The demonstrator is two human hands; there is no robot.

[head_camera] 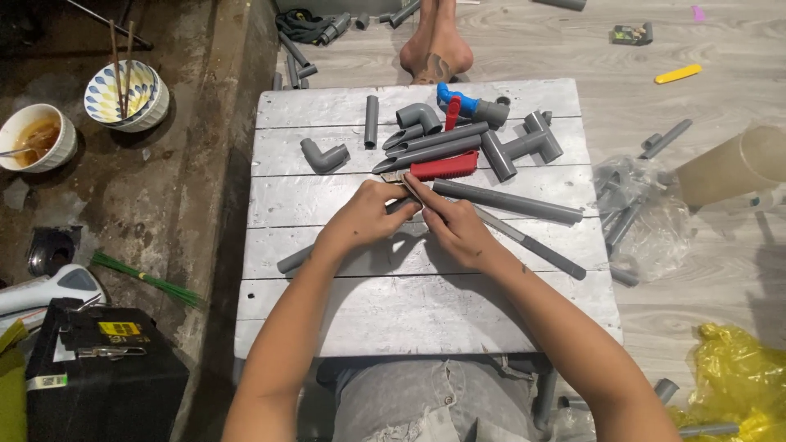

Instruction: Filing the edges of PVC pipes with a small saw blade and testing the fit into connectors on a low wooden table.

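A: What are the hands doing at the centre of the frame?

B: The left hand (364,219) and right hand (455,229) meet over the white plank table (327,311). Both pinch a short grey pipe piece (403,205) between fingertips and thumbs; the left hand's fingers curl over its left end, while the right hand's forefinger (417,190) lies stretched along its top. A tan tip (393,176) pokes out just above the fingers; I cannot tell what it belongs to.

A: And around them?

B: Just right of the hands lies a long grey pipe (508,202), and below it a thinner one (532,244) slanting toward lower right. Above the hands sit a red-handled tool (444,167), several cut grey pipes (430,146), a grey elbow fitting (323,155), a T-shaped fitting (532,143) and a blue-and-red valve (455,102). Another grey pipe (293,259) shows under the left wrist.

A: Off the table?

B: Upper left, two bowls (37,135) stand on the dark floor, one with chopsticks (123,57). A bare foot (436,45) rests beyond the table's far edge.
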